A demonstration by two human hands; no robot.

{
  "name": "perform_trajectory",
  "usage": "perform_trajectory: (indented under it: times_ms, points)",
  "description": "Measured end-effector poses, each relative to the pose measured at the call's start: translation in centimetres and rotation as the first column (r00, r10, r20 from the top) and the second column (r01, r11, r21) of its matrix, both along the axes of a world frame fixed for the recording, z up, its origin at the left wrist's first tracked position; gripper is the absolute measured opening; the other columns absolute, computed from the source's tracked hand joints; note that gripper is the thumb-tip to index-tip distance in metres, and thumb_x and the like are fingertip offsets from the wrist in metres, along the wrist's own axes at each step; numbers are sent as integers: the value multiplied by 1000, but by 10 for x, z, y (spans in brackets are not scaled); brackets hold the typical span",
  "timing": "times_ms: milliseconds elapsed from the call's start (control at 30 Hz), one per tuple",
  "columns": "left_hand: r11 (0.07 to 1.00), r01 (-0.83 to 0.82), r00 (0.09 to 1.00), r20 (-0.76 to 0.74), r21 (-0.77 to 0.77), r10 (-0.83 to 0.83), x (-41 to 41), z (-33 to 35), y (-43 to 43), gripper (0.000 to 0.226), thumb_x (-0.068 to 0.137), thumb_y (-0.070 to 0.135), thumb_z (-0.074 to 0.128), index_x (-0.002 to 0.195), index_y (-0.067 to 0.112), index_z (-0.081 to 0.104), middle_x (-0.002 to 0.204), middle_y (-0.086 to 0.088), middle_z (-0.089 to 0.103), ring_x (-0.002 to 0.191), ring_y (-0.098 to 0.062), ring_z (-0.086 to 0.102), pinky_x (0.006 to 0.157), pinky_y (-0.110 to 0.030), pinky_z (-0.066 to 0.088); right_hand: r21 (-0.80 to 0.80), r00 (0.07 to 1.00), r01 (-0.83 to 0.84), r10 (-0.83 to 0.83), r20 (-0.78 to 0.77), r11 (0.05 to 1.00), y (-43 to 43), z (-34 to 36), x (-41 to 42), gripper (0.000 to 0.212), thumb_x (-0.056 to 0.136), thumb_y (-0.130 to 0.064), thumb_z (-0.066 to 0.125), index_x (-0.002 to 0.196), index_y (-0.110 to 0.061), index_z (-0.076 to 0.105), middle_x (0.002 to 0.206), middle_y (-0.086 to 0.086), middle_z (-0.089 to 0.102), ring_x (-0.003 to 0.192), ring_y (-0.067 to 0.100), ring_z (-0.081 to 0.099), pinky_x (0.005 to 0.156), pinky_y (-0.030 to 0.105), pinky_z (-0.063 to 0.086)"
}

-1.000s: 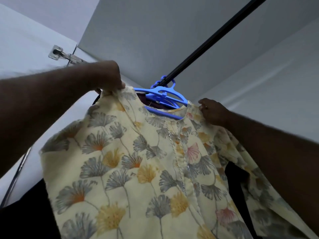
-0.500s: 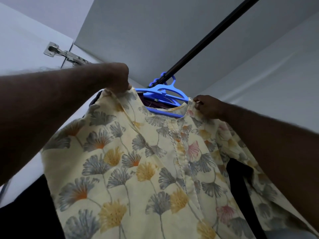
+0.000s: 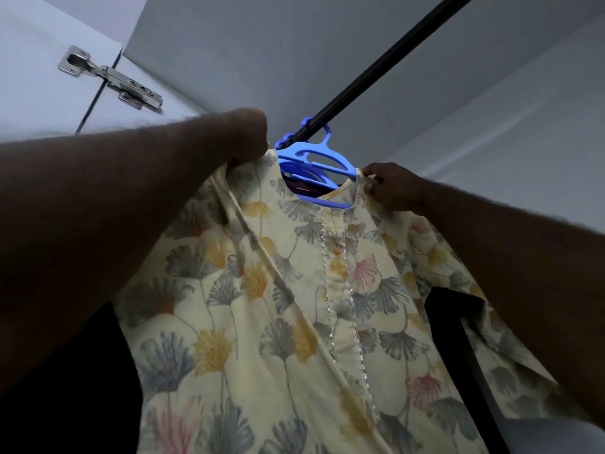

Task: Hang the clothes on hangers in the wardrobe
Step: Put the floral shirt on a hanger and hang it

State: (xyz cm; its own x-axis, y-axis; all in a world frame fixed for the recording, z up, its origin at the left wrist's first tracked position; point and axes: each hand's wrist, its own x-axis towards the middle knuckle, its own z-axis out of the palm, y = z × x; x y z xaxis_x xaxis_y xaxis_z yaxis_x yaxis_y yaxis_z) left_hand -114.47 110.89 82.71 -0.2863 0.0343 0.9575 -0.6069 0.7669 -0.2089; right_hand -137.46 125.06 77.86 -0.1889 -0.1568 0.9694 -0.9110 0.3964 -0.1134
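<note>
I am holding the floral top [image 3: 294,290] up under the black rail [image 3: 376,73], its neck opening round the blue hanger [image 3: 322,155], whose hook is sitting over the rail. My left hand [image 3: 245,139] is curled tight and pinching the shoulder of the top on my left, just beside the hanger's end. My right hand [image 3: 389,188] is pinching the cloth at the other side of the neck, fingertips closed on the edge and touching the hanger's arm.

I am judging the cloth to be thin, light and limp, so it is likely to slide on smooth plastic. The shoulder seams, where the fabric is doubled, are looking like the best places to take hold. The beaded trim down the front seems delicate, and I am thinking it is better not tugged.

More blue hangers are bunching right behind this one on the rail, with a purple garment [image 3: 304,191] showing through the neck; they are crowding the hook. A dark garment [image 3: 458,322] is hanging under my right forearm. A metal hinge [image 3: 111,78] is sitting on the wardrobe door [image 3: 29,93] to my left, well apart.
</note>
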Motion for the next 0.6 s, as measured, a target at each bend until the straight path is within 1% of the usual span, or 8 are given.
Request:
perform_trajectory:
  times_ms: [100, 200, 267, 367, 400, 467, 533, 600]
  points:
    - [996, -3, 1000, 20, -94, 5, -12, 5, 2, 34, 99, 16, 52, 113, -15, 60, 118, -31, 60, 108, -43, 58, 88, -41, 45, 8, 1000, 22, -22, -18, 1000, -1, 1, -1, 45, 99, -14, 54, 143, -9, 47, 148, 14, 45, 132, 30, 44, 106, 34, 34]
    - [984, 23, 999, 44, -175, -16, -18, 7, 2, 39, 98, 24, 54, 116, -10, 59, 122, -29, 58, 111, -42, 56, 85, -37, 43, -1, 996, 72, -72, -51, 997, -2, 1, -4, 44, 99, -13, 53, 142, -8, 46, 147, 15, 46, 132, 31, 44, 103, 30, 33]
    - [978, 56, 997, 61, -199, -44, -17, 7, -1, 39, 96, 26, 58, 115, -7, 60, 120, -26, 60, 107, -40, 56, 81, -35, 41, -31, 993, 98, -100, -64, 995, -4, 0, -6, 41, 100, -12, 51, 140, -7, 47, 144, 15, 49, 130, 32, 45, 102, 31, 34]
    - [974, 73, 996, 56, -214, -63, -12, 8, -7, 33, 94, 22, 59, 111, -6, 62, 114, -25, 62, 90, -34, 55, 77, -35, 41, -94, 985, 147, -154, -71, 985, -3, -6, -16, 35, 95, -7, 50, 129, -10, 57, 132, 14, 59, 120, 34, 52, 99, 38, 42]
    - [971, 78, 996, 50, -224, -69, -10, 8, -9, 32, 94, 22, 60, 110, -5, 63, 113, -24, 63, 89, -34, 55, 78, -36, 42, -108, 984, 160, -167, -66, 981, -2, -8, -21, 35, 91, -5, 51, 124, -12, 60, 129, 13, 61, 117, 34, 54, 97, 41, 44]
    - [963, 76, 997, 41, -260, -67, -7, 7, -11, 30, 92, 21, 61, 107, -5, 65, 111, -24, 64, 95, -39, 59, 81, -39, 45, -106, 982, 175, -181, -48, 979, -2, -13, -29, 34, 88, -4, 53, 119, -16, 63, 125, 10, 63, 115, 33, 55, 95, 43, 46]
    - [956, 70, 997, 30, -285, -64, -5, 6, -11, 28, 91, 19, 61, 105, -4, 66, 107, -25, 65, 94, -41, 59, 80, -40, 46, -98, 981, 183, -188, -38, 978, -4, -15, -31, 33, 90, -6, 53, 119, -17, 63, 126, 9, 62, 115, 32, 54, 96, 44, 46]
    - [958, 55, 998, 27, -282, -49, -5, 4, -10, 27, 92, 20, 60, 105, -3, 66, 105, -24, 66, 88, -37, 57, 78, -39, 46, -86, 981, 189, -191, -24, 978, -6, -14, -30, 34, 92, -7, 53, 124, -15, 61, 130, 10, 60, 118, 32, 54, 98, 43, 45]
